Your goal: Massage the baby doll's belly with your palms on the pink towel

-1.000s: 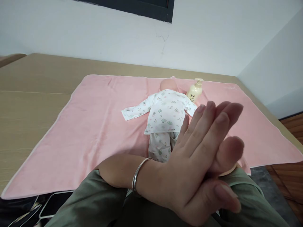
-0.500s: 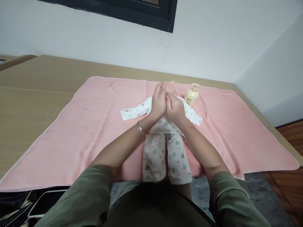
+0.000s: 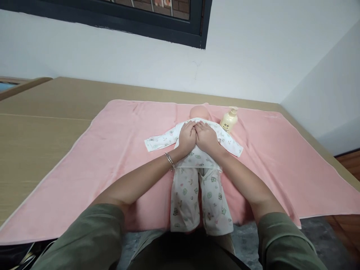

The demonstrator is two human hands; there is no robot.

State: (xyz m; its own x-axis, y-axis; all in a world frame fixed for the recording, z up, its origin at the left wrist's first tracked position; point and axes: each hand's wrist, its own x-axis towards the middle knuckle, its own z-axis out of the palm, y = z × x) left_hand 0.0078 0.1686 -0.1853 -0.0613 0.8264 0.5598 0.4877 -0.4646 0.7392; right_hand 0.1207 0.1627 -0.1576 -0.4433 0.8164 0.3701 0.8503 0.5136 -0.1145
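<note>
A baby-sized doll (image 3: 199, 111) in a white patterned top and trousers (image 3: 185, 198) lies on a pink blanket (image 3: 123, 150), its head toward the wall and its sleeves spread. My left hand (image 3: 187, 138) rests palm down on the upper part of the top, fingers extended. Beside it my right hand (image 3: 206, 137) lies flat on the same cloth, the two hands touching. Neither hand holds anything. A pale yellow pump bottle (image 3: 229, 120) stands to the right of the doll's head.
The blanket covers much of a wooden table (image 3: 39, 138) and hangs over its front edge. Behind the table is a white wall with a dark window frame (image 3: 168, 32). Wooden panels (image 3: 348, 165) show at the right.
My hands have come down from a pressed-together, cupped pose above the doll and now lie flat on its top. The view has tilted up slightly.
</note>
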